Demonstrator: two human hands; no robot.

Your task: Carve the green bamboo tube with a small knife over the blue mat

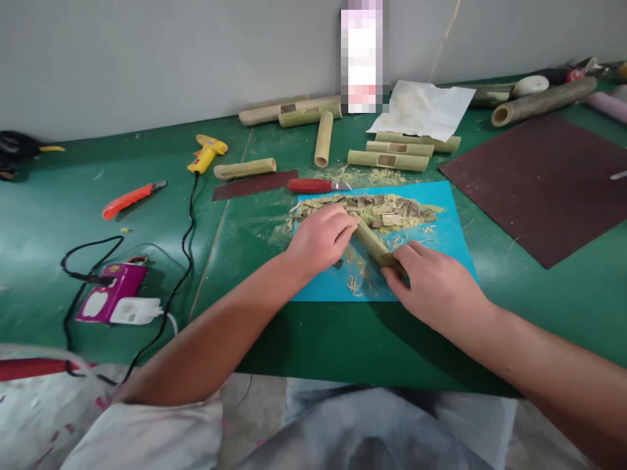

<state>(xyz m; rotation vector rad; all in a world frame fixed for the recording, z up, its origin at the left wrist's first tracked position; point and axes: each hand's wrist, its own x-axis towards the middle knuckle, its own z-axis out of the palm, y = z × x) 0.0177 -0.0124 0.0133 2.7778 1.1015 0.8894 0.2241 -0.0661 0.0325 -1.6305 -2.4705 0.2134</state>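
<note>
A bamboo tube (pixel 373 243) slants between my two hands above a blue sheet (pixel 431 261). Its far end sits at the closed fingers of my left hand (pixel 326 238); whether something small is pinched there is hidden. Wrapped round the near end is my right hand (pixel 434 281), fingers closed. Bamboo chips and pale green sawdust (pixel 386 212) lie in a heap on the sheet, just beyond the hands. A red-handled knife (pixel 313 185) rests along the sheet's far left edge.
Several cut bamboo tubes (pixel 386 160) lie farther back, near white paper (pixel 421 108). Brown sandpaper (pixel 543 189) is at right. On the left are a yellow glue gun (pixel 208 155) with a cord, an orange utility knife (pixel 132 199) and a purple power strip (pixel 115 290).
</note>
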